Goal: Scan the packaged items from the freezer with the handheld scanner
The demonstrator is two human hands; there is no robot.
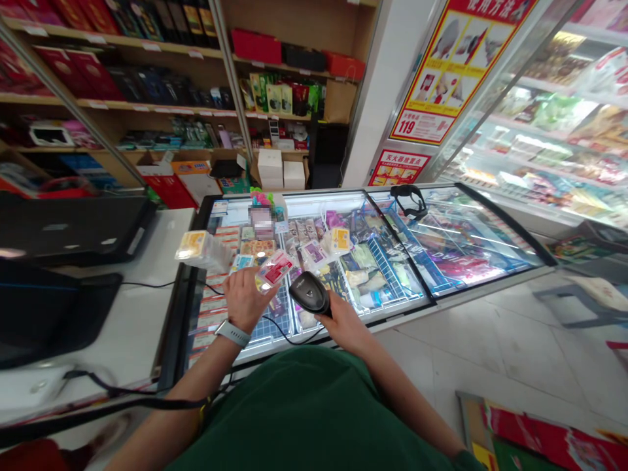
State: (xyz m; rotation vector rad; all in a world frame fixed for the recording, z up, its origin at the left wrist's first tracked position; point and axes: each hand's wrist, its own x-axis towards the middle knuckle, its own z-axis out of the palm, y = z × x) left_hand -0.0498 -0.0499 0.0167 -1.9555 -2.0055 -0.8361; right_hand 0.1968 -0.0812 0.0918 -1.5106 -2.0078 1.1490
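My left hand [244, 297], with a watch on its wrist, grips a small clear package with a red label [277, 268] over the glass-topped freezer [314, 204]. My right hand [341, 319] is wrapped round a black handheld scanner [309, 292], whose head is close to the right of the package. A dark cable runs below the scanner toward the left. On the glass lie a package with a purple label [314, 253] and a yellow-labelled package [339, 240]. A stack of yellow-topped clear packages [192, 246] stands at the freezer's left edge.
Black equipment [73, 226] sits on the white counter [142, 307] to the left. A black strap-like object [410, 201] rests at the freezer's back. Behind are shelves [161, 108] with boxes. A grey stool [583, 304] stands on the floor at the right.
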